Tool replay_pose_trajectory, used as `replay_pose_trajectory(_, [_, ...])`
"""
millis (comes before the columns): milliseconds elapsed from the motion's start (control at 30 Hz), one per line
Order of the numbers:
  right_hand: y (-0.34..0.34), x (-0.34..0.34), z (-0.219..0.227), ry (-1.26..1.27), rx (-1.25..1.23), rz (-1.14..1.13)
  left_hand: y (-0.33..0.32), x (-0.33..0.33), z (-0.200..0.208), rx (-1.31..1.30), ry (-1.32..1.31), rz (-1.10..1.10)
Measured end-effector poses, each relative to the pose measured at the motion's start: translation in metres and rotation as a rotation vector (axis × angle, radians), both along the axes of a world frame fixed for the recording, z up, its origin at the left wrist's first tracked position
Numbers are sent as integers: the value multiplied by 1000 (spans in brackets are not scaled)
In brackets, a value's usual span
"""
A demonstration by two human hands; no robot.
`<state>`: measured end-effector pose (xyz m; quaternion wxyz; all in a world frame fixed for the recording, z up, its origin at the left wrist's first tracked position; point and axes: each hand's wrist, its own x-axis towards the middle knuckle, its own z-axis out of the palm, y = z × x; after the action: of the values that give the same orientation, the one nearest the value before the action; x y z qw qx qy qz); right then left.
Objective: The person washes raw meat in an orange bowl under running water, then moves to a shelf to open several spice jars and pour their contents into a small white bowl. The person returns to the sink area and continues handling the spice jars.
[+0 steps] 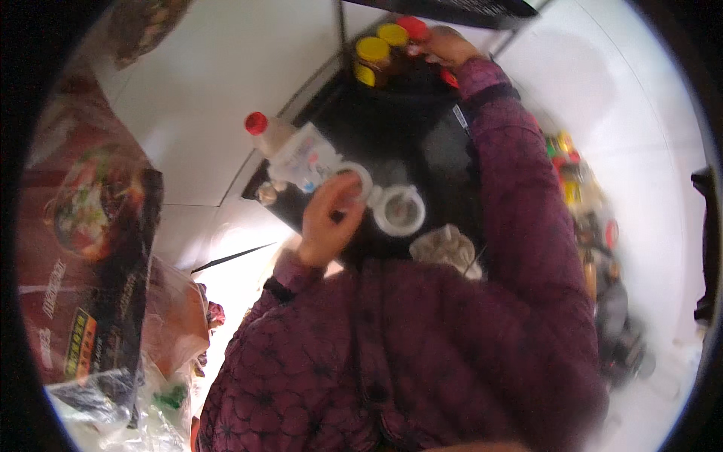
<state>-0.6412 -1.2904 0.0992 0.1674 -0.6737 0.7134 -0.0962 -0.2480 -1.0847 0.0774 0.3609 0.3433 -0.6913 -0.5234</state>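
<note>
At the far end of the black tray-like surface (361, 113), my right hand (449, 47) is closed at the side of a jar with a red lid (413, 29). Two jars with yellow lids (374, 50) stand just left of it. My left hand (331, 218) has its fingers curled at the edge of a white round lid (360, 175), somewhat blurred. That lid seems joined by a small hinge to a white round container (399, 211), whose open top faces up. Beside the lid lies a white printed pouch (305, 158), next to a bottle with a red cap (257, 123).
A crumpled pale plastic bag (446, 247) lies at the near edge of the black surface. Small packets and jars (576, 181) line the right side. A large dark red package (83, 248) and clear plastic bags (162, 392) fill the left.
</note>
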Motion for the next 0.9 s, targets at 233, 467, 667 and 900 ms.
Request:
replay_pose_trajectory(233, [154,-3,101,-228,-218,250,8,-14,11,17,90,-95])
replay_pose_trajectory(467, [261,-29,147,-47,-299,-449,18,-23,9,103,76,-157])
replay_pose_trajectory(667, [205,2,95,558,-196,-179,30,-37,10,11,172,-175])
replay_pose_trajectory(900, [154,-18,43,803,447,-188,27,-20,16,-45,115,-99])
